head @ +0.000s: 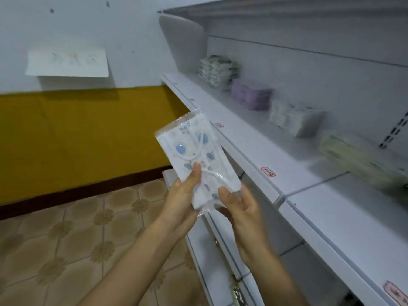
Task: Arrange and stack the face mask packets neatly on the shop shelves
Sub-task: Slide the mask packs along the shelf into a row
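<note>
Both hands are up in front of the shelving, and between them they are holding one clear-wrapped face mask packet (pixel 194 160), white with blue printed shapes and a white ear loop showing through the plastic. The left hand (pixel 183 195) is cupping the packet's lower left side, thumb pressing on the front face and fingers curling out of sight behind it. The right hand (pixel 238 206) is gripping the bottom right corner, thumb on top of the wrapper and fingers tucked under. The packet is standing tilted, its top end leaning up and away toward the edge of the white middle shelf (pixel 260 155), in the air and touching no shelf.

On that shelf, four stacks are sitting in a row along the back. Farthest off is a pile of green-and-white patterned packets (pixel 217 71), next to it a purple stack (pixel 251 94), then a blurred white stack (pixel 293 119), and nearest a pale yellow-green stack (pixel 357 160), also blurred. Small red-bordered price labels (pixel 268 172) are stuck along the shelf's front edge.

To the left, a sheet of white paper (pixel 67 62) is hanging on the white and mustard-yellow wall (pixel 77 133), above a tan patterned tile floor (pixel 66 239).
</note>
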Demonstrator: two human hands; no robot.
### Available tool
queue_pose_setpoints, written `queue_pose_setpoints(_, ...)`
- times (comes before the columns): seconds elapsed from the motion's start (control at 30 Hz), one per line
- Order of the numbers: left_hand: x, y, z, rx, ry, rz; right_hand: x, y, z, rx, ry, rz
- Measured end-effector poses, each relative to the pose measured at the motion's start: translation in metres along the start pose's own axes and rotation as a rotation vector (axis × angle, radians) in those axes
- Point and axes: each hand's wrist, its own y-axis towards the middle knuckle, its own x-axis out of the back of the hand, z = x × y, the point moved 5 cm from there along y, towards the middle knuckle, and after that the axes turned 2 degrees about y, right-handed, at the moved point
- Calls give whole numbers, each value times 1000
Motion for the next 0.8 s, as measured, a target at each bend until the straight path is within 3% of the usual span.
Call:
queue_pose_setpoints(0.13, -18, 48, -8, -70, -75, 64, -6, 40, 11, 77, 55, -107)
queue_pose_setpoints(0.23, -17, 80, -16, -105, -12, 93, 15, 59, 34, 202, -75, -247)
queue_pose_setpoints(0.3, -12, 106, -29, -177, 81, 71, 44, 65, 52, 300, -257, -368)
queue_pose_setpoints(0.4, -16, 144, -45, -324, 410, 80, 80, 70, 76, 367, -441, -472)
queue_pose_setpoints(0.53, -42, 187, -32, -408, 731, 278, 111, 76, 89, 382, -544, -588)
queue_pose_setpoints(0.8, -66, 302, -8, -325, 912, 515, 139, 125, 98, 289, -912, -749)
